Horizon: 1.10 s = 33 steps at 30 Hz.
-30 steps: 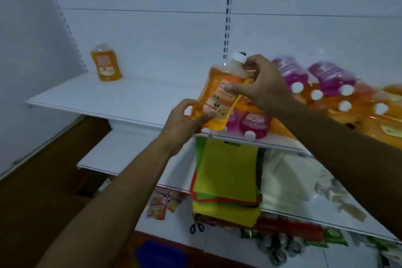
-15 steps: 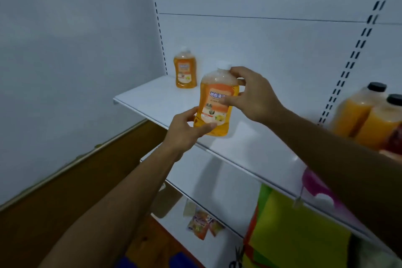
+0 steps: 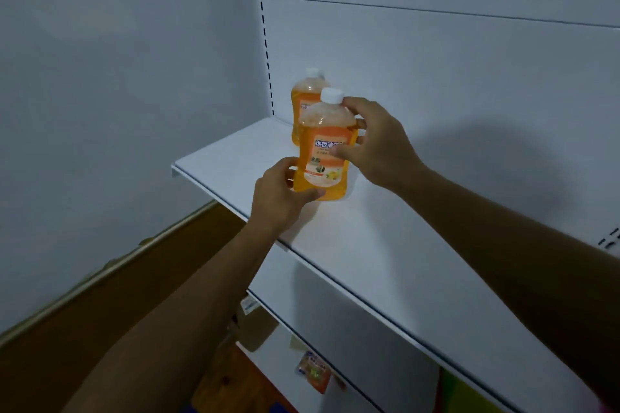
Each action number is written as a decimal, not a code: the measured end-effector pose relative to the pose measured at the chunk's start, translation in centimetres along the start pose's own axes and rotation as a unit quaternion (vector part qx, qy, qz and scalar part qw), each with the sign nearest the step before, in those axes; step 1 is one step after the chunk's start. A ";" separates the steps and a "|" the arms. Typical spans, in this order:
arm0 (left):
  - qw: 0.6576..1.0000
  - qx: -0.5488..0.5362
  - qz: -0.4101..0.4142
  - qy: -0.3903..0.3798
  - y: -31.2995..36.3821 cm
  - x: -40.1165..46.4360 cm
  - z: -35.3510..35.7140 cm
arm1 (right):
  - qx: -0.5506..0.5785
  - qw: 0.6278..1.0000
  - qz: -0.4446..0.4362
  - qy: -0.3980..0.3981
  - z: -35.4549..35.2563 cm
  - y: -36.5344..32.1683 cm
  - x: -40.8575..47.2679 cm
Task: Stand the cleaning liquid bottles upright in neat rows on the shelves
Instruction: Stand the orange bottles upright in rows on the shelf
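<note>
Carried leftward along the white metal shelf point(image 3: 352, 245) since a moment ago, the orange plastic bottle with a white cap point(image 3: 323, 152), gripped by the left hand point(image 3: 281, 199) at its base and the right hand point(image 3: 377, 144) at its shoulder, now sits upright just in front of the matching far orange bottle point(image 3: 303, 100), so the placing step seems nearly finished and next calls for squaring it and letting go.

Two orange bottles point(image 3: 323, 151), two hands point(image 3: 379, 144)

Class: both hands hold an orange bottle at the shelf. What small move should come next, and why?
Probably slide the held bottle back until it lines up in front of the standing bottle, then release. It is upright, with the left hand at its base and the right hand on its shoulder.
</note>
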State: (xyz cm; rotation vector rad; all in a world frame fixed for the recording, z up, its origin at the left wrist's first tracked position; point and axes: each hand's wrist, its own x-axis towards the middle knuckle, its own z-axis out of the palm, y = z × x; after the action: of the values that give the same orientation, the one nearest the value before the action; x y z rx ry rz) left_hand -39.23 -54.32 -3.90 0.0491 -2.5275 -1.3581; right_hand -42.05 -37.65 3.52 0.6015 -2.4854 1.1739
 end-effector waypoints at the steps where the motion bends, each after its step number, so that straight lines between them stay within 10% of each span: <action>1: 1.000 -0.001 -0.002 -0.004 -0.5 1.1 0.0 | -0.009 1.000 0.003 0.003 0.6 0.2 0.9; 33: 0.967 0.247 0.025 -0.055 -5.1 9.1 1.7 | -0.144 0.983 0.087 -0.077 3.6 3.5 5.5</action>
State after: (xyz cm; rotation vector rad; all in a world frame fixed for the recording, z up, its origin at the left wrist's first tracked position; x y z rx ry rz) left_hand -48.87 -57.20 -7.00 0.0058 -2.8758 -0.6992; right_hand -48.94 -39.74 1.64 0.4157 -2.8183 0.8245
